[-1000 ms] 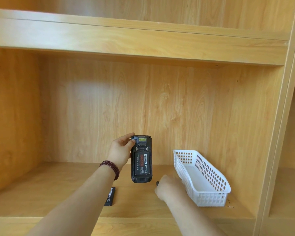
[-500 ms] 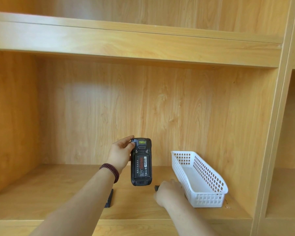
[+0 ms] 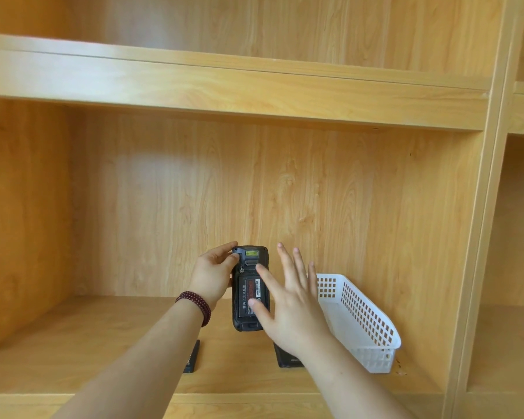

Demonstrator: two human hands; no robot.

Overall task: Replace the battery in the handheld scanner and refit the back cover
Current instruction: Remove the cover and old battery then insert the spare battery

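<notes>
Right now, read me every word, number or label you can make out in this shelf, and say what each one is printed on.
Nothing reads cleanly.
Black battery in the black handheld scanner held in the left hand: white column of characters, red patch and barcode sticker, all too small to read.
Flat black piece behind the right hand: pale lettering at its edge, too blurred.
Second flat black piece on the wooden shelf: small blurred mark, unreadable.
White perforated plastic basket: no text visible.

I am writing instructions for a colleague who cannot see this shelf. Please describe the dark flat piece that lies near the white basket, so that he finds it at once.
Look at the wooden shelf below the hands. At its right stands a white basket; just left of the basket's near end lies a dark flat piece, partly hidden under the right hand. The other dark flat piece lies further left, under the left forearm.
</notes>
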